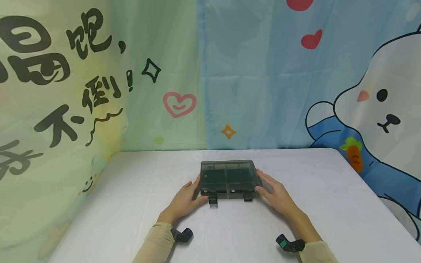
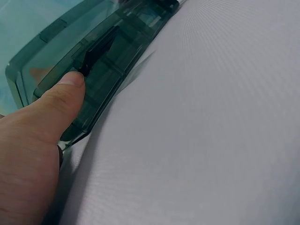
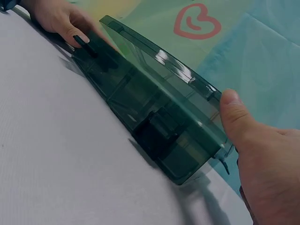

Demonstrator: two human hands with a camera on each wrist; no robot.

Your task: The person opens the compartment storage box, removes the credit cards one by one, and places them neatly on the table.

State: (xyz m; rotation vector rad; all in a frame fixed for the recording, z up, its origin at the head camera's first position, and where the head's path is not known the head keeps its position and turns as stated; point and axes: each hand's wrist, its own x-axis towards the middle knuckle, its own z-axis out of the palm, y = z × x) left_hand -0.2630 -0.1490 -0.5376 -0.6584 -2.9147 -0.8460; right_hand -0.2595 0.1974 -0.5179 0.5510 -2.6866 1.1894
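Together, a person's left hand point(image 1: 184, 204) and right hand point(image 1: 277, 197) grip opposite ends of a dark green box point(image 1: 230, 179) with fingers and thumbs over the white table point(image 1: 230, 233), the lid point(image 3: 173, 65) slightly raised

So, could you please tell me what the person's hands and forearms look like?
The left hand and right hand wear no gloves. Beige sleeves cover the forearms. Each wrist carries a small, black, angular device; the right one shows a green patch.
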